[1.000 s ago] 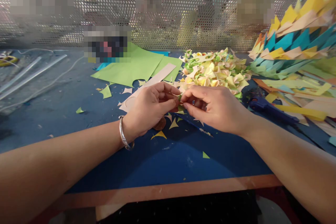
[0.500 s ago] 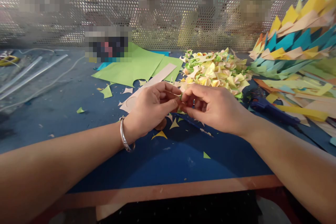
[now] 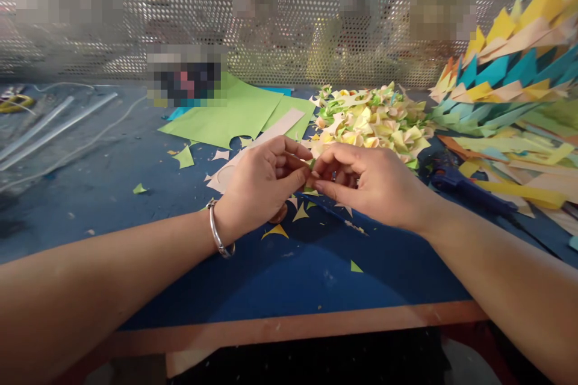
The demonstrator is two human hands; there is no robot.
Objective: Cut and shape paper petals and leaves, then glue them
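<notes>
My left hand (image 3: 266, 177), with a silver bangle (image 3: 217, 231) on its wrist, pinches a small green paper piece (image 3: 311, 163) at the middle of the view. Against it, the thumb and fingers of my right hand (image 3: 365, 183) close on the same piece from the other side. Most of the piece is hidden by my fingertips, so its full shape cannot be made out. Under my hands lie a pale pink paper strip (image 3: 282, 126) with rounded cuts and a thin blue stick-like tool (image 3: 332, 210). Just behind is a heap of small folded paper flowers (image 3: 370, 117).
Green paper sheets (image 3: 217, 111) lie at the back. A blue glue gun (image 3: 472, 189) and paper strips (image 3: 537, 162) are at the right, below a layered pointed-paper piece (image 3: 515, 72). Clear sticks (image 3: 58, 126) lie left. A perforated metal screen (image 3: 289, 30) stands behind; scraps (image 3: 275, 231) dot the blue table.
My fingertips have shifted slightly around the green paper piece, and a bit more green shows between and below them. The things on the table stay in place.
</notes>
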